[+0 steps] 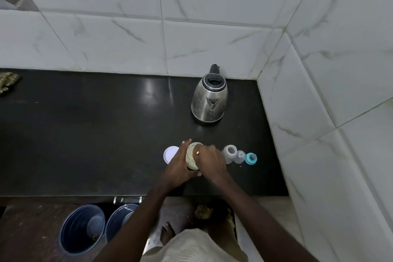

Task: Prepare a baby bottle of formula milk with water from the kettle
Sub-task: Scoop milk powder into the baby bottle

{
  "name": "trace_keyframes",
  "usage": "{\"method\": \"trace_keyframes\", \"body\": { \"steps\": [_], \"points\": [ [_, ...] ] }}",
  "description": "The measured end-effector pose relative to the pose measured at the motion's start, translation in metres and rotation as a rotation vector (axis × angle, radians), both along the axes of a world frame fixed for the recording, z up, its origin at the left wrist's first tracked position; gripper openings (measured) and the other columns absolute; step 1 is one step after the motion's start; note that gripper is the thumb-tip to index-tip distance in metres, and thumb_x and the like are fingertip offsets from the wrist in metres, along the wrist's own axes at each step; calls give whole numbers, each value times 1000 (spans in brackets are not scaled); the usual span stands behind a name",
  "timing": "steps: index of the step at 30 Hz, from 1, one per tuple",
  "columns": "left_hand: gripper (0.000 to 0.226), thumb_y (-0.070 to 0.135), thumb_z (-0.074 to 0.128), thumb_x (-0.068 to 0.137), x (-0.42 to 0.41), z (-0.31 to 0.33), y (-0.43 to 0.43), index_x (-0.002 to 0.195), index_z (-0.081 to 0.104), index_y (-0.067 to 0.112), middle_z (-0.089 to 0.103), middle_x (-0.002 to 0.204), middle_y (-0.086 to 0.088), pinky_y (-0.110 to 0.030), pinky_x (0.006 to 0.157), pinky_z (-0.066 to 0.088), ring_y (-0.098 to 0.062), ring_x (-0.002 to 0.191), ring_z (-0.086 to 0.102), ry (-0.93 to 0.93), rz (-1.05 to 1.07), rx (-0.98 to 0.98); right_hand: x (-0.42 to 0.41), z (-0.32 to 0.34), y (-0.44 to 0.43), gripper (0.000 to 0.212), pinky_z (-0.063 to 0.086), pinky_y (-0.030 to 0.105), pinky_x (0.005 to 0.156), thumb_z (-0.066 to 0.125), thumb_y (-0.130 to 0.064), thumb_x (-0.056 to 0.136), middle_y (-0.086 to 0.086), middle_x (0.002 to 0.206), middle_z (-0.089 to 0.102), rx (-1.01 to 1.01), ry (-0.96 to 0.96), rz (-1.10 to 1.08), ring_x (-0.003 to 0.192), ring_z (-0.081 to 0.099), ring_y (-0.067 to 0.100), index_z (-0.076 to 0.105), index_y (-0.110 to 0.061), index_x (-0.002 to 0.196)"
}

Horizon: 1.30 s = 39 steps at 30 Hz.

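- We stand at a black countertop (85,134) that ends at its front edge just beyond our forearms and runs back to a tiled wall (191,27); on the right a second tiled wall (340,91) closes it into a corner.
- The whole left stretch of the counter lies bare and open, apart from a crumpled cloth (7,83) at the far left near the back wall.
- One steel kettle (209,100) stands upright near the back right corner, its lid open and its spout facing us, well apart from the things in front.
- One open formula jar (191,156) sits near the front edge, with pale powder inside.
- Our left hand (178,168) wraps the jar's left side, fingers curled around it.
- Our right hand (209,161) reaches over the jar's mouth with fingers pinched; something small shows at the fingertips, but we cannot tell what it is.
- One white round lid (169,153) lies flat just to the left of the jar, partly behind the left hand.
- To the right of the jar we count three bottle pieces in a row: one clear baby bottle (229,153), open at the top, one clear cap (240,156) just beside it, and one teal ring with teat (251,158) nearest the right wall.
- Some bare counter remains between the teal piece and the right wall.
- Below the front edge we count two blue buckets (83,227) side by side on the floor to our left, and one bare foot (168,234) is visible.
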<state>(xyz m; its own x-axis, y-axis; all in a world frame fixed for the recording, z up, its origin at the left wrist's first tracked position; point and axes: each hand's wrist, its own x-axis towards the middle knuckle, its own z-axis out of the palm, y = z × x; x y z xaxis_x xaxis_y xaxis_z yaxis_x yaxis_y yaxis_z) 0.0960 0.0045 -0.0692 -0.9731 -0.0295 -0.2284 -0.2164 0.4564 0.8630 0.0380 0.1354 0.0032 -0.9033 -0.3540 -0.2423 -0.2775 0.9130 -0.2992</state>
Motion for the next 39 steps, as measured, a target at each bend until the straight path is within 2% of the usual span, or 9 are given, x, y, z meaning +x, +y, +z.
{"method": "trace_keyframes", "body": {
  "steps": [5, 9, 13, 16, 20, 24, 30, 35, 39],
  "points": [
    [85, 29, 84, 81, 1, 7, 1, 153, 39, 27, 57, 146, 2, -33, 110, 48, -17, 132, 57, 61, 77, -171, -2, -4, -18, 21, 55, 35, 90, 55, -22, 102, 7, 120, 73, 178, -207, -60, 113, 71, 28, 72, -14, 111],
    [87, 36, 83, 81, 11, -2, -2, 155, 37, 28, 53, 149, 12, -30, 114, 44, -3, 136, 51, 95, 31, -131, 2, -4, -15, 23, 55, 28, 67, 52, -24, 98, 2, 65, 69, 60, -396, -174, 71, 75, 23, 67, -11, 85],
    [81, 29, 81, 84, 10, -3, -1, 153, 39, 27, 54, 149, 7, -24, 112, 43, -10, 135, 53, 96, 39, -208, 8, -11, -10, 23, 61, 34, 77, 57, -17, 94, 10, 103, 77, 95, -226, -177, 93, 77, 29, 74, -12, 108],
    [83, 35, 84, 82, 13, -3, -1, 153, 41, 26, 49, 149, 22, -16, 114, 36, 11, 135, 45, 109, 22, -163, 18, -11, -8, 30, 56, 39, 82, 53, -7, 99, 12, 117, 73, 186, -2, -58, 108, 72, 32, 59, -9, 127],
    [77, 34, 77, 87, 4, -9, 2, 154, 40, 23, 45, 146, 21, -20, 115, 36, 8, 131, 43, 80, 2, -195, 22, -7, -8, 15, 55, 31, 70, 70, -12, 92, 6, 98, 77, 213, 188, -65, 91, 77, 22, 69, -14, 107],
    [77, 27, 80, 86, -2, -14, 4, 152, 41, 16, 47, 152, 15, -10, 116, 26, 3, 143, 41, 50, -34, -189, 19, -14, -9, 23, 53, 35, 80, 52, -13, 101, 6, 113, 74, 133, 23, -138, 105, 72, 26, 73, -17, 110],
    [76, 18, 79, 85, 5, -1, 8, 145, 39, 41, 44, 144, 26, -10, 116, 24, 23, 134, 32, 235, -50, -154, 14, -23, -1, 23, 49, 30, 70, 63, -33, 90, 4, 99, 76, -125, -129, -361, 96, 73, 28, 79, -20, 101],
    [85, 27, 82, 84, 2, -8, 7, 155, 38, 22, 39, 155, 19, -31, 123, 31, -3, 145, 40, 188, -3, -159, 20, -21, 10, 16, 50, 32, 57, 63, -27, 78, 2, 64, 65, -248, -151, -480, 66, 69, 27, 67, -17, 66],
    [84, 25, 82, 84, 0, -4, 8, 155, 38, 21, 40, 151, 21, -29, 122, 31, 0, 142, 40, 172, 12, -174, 29, -13, 23, 17, 54, 35, 57, 60, -24, 83, 1, 62, 65, -334, -73, -518, 59, 66, 21, 69, -19, 69]
  ]
}}
